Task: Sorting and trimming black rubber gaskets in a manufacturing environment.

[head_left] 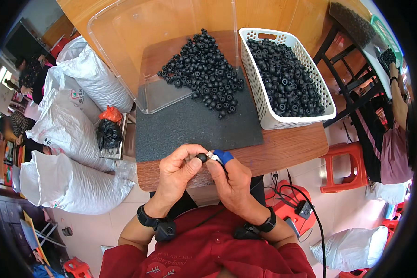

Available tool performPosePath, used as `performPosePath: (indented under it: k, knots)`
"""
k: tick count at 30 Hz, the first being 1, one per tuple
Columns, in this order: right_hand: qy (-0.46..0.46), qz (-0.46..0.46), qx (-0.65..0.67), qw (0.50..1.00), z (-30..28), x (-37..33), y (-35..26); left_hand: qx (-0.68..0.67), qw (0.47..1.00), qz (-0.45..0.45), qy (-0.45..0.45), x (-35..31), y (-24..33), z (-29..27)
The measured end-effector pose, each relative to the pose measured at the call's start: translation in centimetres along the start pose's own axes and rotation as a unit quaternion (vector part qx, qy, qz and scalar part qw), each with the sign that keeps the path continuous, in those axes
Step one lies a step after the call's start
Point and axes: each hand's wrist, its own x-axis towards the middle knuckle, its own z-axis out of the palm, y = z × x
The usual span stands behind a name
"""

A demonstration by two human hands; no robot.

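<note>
- Head view looks down on a wooden tabletop (287, 150) partly covered by a dark grey mat (185, 127), with both of the person's hands raised just in front of its near edge
- Left hand (178, 169): grip closed around a small black rubber part (201, 157), pinched between thumb and fingertips; the part sits at the meeting point of the two hands, above the tabletop's near edge
- Right hand (231, 178): grip narrow, fingertips pressed to the same black part; a blue finger cover (224, 156) is on one finger, and a small pale piece shows beside it, too small to identify
- Loose pile of like black parts (204, 69) lies on the mat, partly under a clear plastic lid or tray (125, 41) tilted over the far left of the tabletop
- White perforated basket (264, 109) stands to the right of the pile, touching the mat's edge, filled with black parts
- Surroundings: white sacks (69, 129) stacked on the floor at left, red stools (343, 164) at right, another person's arm at the far right edge, people seated at far left
- Risk, judged: the part is small and held only at the fingertips over the tabletop's edge; a slip would likely send it to the floor
- Risk, judged: the pile's near edge is loose on the mat; a sweeping forearm could scatter parts
- Risk, judged: the basket's near corner sits close to the tabletop's right edge; a knock could tip it
</note>
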Motion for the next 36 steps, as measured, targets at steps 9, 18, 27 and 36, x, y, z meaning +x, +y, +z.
performPosePath:
  k: [9,18,27,36]
  knots:
    - [0.006,-0.048,-0.027,0.998,0.1,0.0,0.5,-0.043,0.999,-0.034,-0.002,-0.1,0.3,0.2]
    - [0.016,-0.098,-0.084,0.992,0.1,-0.1,0.9,-0.073,0.996,-0.058,-0.007,-0.1,0.3,0.5]
    - [0.019,-0.127,-0.104,0.986,0.0,0.0,1.1,-0.078,0.994,-0.072,0.002,-0.1,0.4,0.5]
    - [-0.021,-0.122,-0.108,0.986,-0.1,-0.4,1.1,-0.144,0.981,-0.133,-0.006,-0.2,0.4,0.3]
